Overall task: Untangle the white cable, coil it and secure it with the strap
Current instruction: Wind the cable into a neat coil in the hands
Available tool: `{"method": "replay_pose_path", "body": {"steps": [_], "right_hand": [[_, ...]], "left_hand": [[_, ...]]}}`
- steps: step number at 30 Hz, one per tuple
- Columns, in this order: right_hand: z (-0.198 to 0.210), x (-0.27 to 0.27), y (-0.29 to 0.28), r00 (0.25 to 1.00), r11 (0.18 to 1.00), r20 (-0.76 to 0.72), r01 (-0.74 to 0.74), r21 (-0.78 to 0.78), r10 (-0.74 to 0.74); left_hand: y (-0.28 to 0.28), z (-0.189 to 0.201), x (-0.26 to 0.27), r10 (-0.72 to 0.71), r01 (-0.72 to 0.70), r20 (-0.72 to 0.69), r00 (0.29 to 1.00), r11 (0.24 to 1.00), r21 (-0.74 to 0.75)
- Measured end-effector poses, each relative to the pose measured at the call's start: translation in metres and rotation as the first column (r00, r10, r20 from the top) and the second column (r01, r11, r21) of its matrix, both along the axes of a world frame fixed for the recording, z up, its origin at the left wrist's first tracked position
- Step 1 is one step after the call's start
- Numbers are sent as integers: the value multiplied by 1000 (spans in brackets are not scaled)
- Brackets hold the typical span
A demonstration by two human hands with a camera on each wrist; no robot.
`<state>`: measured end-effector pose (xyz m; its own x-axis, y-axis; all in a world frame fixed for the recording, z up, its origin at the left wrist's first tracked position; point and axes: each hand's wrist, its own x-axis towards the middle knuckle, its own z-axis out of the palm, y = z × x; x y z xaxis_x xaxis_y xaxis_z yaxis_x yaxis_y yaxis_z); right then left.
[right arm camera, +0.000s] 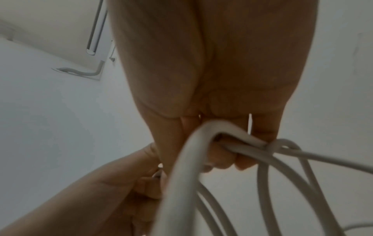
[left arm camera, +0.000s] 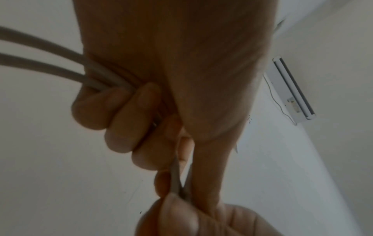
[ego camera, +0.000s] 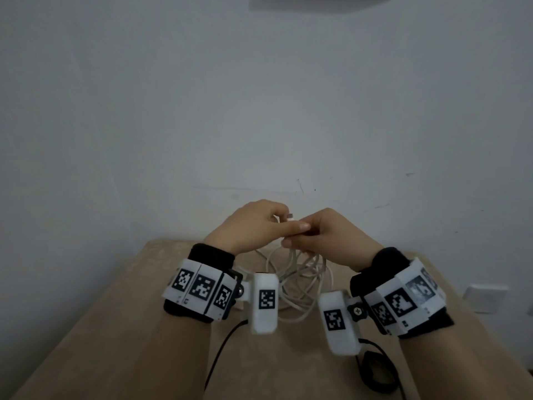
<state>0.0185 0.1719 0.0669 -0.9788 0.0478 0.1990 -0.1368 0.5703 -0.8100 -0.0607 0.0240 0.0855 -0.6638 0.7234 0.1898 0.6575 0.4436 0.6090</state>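
Both hands are raised together above the far end of the table. The white cable (ego camera: 298, 284) hangs from them in several tangled loops that reach down to the tabletop. My left hand (ego camera: 275, 222) has its fingers (left arm camera: 121, 118) curled round two strands of the cable (left arm camera: 50, 62). A small plug end (ego camera: 290, 217) sticks up between the hands. My right hand (ego camera: 300, 241) grips a bunch of loops (right arm camera: 234, 140) in its curled fingers (right arm camera: 228, 161), right against the left hand (right arm camera: 113, 196). I see no strap that I can tell for certain.
The beige table (ego camera: 115, 327) stands against a pale wall. A black loop (ego camera: 376, 370) lies on the table near the right forearm, joined to a black lead. Another black lead (ego camera: 222, 347) runs under the left wrist. A wall socket (ego camera: 487, 298) is at right.
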Motion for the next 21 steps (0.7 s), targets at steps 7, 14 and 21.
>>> {"method": "replay_pose_path", "body": {"steps": [7, 14, 21], "right_hand": [[1, 1, 3, 1000, 1000, -27, -4, -8, 4], [-8, 2, 37, 984, 920, 99, 98, 379, -146], [-29, 2, 69, 920, 907, 95, 352, 230, -381]], "left_hand": [[-7, -3, -12, 21, -35, 47, 999, 945, 324], [-32, -1, -31, 224, -262, 137, 965, 801, 538], [-57, 3, -45, 243, -421, 346, 906, 595, 685]]}}
